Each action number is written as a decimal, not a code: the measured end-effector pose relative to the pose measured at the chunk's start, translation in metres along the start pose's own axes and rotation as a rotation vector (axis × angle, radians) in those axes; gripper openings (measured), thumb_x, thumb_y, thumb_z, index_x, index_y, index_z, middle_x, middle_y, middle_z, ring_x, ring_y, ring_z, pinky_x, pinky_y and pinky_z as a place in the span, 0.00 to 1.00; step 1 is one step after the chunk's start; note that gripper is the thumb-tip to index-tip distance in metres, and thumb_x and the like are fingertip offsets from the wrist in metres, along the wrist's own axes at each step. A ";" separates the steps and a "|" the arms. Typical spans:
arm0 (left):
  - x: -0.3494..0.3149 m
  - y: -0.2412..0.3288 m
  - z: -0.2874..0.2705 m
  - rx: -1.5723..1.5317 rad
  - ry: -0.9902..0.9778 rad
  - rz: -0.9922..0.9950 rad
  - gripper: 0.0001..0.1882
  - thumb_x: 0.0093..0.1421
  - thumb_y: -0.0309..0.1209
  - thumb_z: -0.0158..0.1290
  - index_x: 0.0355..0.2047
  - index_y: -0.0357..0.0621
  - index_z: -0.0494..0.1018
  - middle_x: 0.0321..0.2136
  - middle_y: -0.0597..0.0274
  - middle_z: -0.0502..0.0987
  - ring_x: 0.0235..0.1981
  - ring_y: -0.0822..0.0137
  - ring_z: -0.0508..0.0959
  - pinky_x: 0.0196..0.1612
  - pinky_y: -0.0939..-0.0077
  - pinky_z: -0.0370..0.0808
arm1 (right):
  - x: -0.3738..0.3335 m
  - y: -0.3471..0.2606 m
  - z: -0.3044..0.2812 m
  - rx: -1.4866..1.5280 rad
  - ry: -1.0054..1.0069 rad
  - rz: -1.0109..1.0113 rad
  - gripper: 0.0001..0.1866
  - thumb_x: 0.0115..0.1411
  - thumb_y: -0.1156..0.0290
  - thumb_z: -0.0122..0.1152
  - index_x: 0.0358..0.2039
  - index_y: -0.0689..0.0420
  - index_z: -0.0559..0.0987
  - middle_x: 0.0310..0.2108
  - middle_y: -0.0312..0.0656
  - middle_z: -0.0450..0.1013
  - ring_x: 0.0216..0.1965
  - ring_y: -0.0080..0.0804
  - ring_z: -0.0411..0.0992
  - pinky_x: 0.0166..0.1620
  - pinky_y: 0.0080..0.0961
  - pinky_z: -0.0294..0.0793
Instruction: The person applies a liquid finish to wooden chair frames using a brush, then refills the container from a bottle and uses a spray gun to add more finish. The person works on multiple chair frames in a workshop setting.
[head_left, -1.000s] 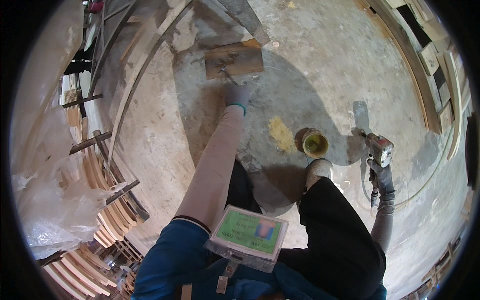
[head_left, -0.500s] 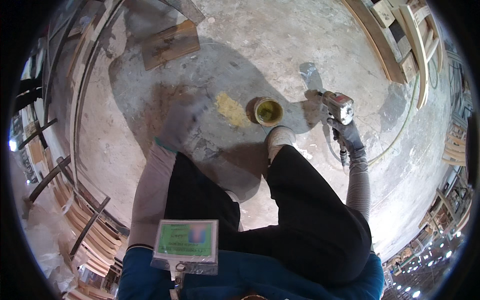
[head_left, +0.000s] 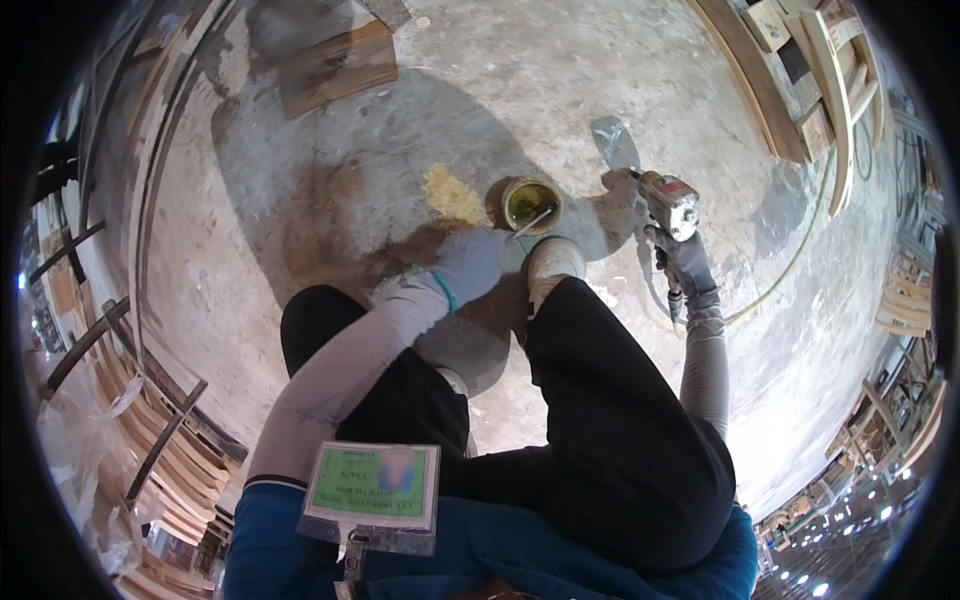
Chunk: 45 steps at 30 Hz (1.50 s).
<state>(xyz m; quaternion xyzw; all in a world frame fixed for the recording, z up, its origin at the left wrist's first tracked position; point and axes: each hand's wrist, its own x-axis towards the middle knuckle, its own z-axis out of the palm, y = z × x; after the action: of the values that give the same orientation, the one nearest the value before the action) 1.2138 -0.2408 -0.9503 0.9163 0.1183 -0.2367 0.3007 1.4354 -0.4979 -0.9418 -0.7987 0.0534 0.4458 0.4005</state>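
Observation:
My right hand (head_left: 685,265), in a grey glove, grips a worn air-powered driver (head_left: 669,205) by its handle, nose pointing up and left over the floor. A hose fitting shows below that grip. My left hand (head_left: 471,264), also gloved, is closed around a thin, light rod (head_left: 532,223) whose far end reaches into a small round tub (head_left: 511,229). Yellow-green stuff (head_left: 525,203) lies inside the tub, which stands on the floor just beyond my right shoe. I cannot make out the rod's exact kind, as the glove hides its near end.
A patch of yellow crumbs (head_left: 452,195) lies left of the tub on the concrete floor (head_left: 430,125). Farther off is a brown wooden board (head_left: 340,70). Curved wooden parts (head_left: 835,90) stand at the far right, with a pale hose (head_left: 790,275) nearby. Metal rails and stacked wood line the left.
My left hand has swung right and forward from beside my left knee to the tub, where the rod now shows. My right hand keeps hold of the driver, nearly in place.

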 end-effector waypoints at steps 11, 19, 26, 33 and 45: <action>0.020 0.069 0.055 -0.923 0.339 -0.212 0.14 0.59 0.34 0.48 0.24 0.35 0.72 0.17 0.55 0.72 0.18 0.66 0.72 0.25 0.69 0.68 | -0.037 0.016 0.017 -0.402 0.139 -0.229 0.21 0.46 0.55 0.70 0.31 0.59 0.78 0.22 0.40 0.76 0.22 0.24 0.74 0.25 0.24 0.71; 0.034 0.087 0.024 -1.830 0.141 -0.539 0.08 0.59 0.30 0.49 0.26 0.40 0.73 0.18 0.66 0.71 0.18 0.75 0.70 0.21 0.81 0.67 | -0.139 0.015 0.011 0.089 -0.105 -0.327 0.31 0.49 0.73 0.64 0.52 0.66 0.62 0.48 0.48 0.68 0.46 0.35 0.71 0.45 0.33 0.75; 0.014 0.075 0.026 -2.052 0.033 -0.540 0.07 0.61 0.29 0.48 0.31 0.39 0.73 0.26 0.63 0.74 0.24 0.75 0.72 0.27 0.81 0.72 | -0.161 -0.018 0.004 -0.328 -0.188 -0.360 0.23 0.43 0.70 0.67 0.41 0.63 0.74 0.34 0.40 0.76 0.35 0.25 0.74 0.38 0.23 0.73; 0.015 0.061 0.010 -2.421 -0.101 -0.502 0.12 0.63 0.32 0.47 0.40 0.35 0.70 0.30 0.63 0.74 0.26 0.72 0.74 0.33 0.78 0.76 | -0.176 -0.045 0.002 -0.268 -0.335 -0.342 0.31 0.42 0.70 0.68 0.49 0.65 0.71 0.39 0.46 0.75 0.39 0.31 0.74 0.43 0.23 0.71; 0.008 0.067 -0.008 -2.392 -0.147 -0.373 0.14 0.64 0.33 0.45 0.44 0.35 0.69 0.30 0.63 0.73 0.28 0.73 0.73 0.34 0.79 0.75 | -0.168 -0.066 0.023 -0.350 -0.346 -0.394 0.35 0.42 0.64 0.71 0.52 0.60 0.70 0.39 0.47 0.75 0.39 0.39 0.76 0.45 0.26 0.72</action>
<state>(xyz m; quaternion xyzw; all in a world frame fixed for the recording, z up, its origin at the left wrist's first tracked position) 1.2479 -0.2888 -0.9159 0.0129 0.3751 -0.0690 0.9243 1.3487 -0.4828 -0.7822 -0.7627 -0.2490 0.4915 0.3386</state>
